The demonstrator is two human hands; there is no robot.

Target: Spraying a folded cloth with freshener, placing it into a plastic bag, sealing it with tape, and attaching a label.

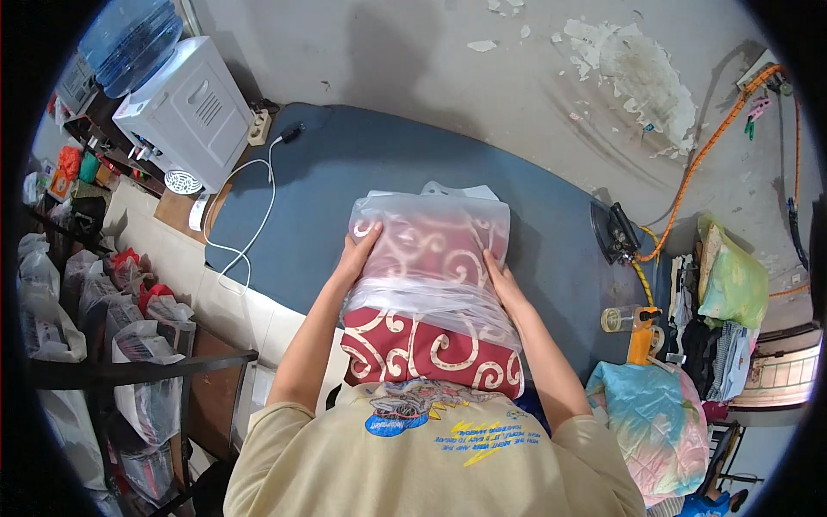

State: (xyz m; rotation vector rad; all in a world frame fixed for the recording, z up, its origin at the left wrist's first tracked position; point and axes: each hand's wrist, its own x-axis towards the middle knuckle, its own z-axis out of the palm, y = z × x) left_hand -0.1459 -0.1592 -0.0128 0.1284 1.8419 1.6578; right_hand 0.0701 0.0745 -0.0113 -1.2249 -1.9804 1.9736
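Note:
A folded red cloth with a cream scroll pattern lies before me, its far part inside a frosted plastic bag. The bag is bunched in folds across the middle, and the cloth's near end sticks out of it against my shirt. My left hand grips the left side of the bag, thumb on top. On the right side, my right hand holds the bag's edge in the same way, with its fingers hidden underneath. Both hands hold the bundle at the near edge of the blue-grey table.
A steam iron stands at the table's right, with a glass jar nearer me. A white cable lies at the left, beside a water dispenser. Folded bedding is at my right; a black rack at my left.

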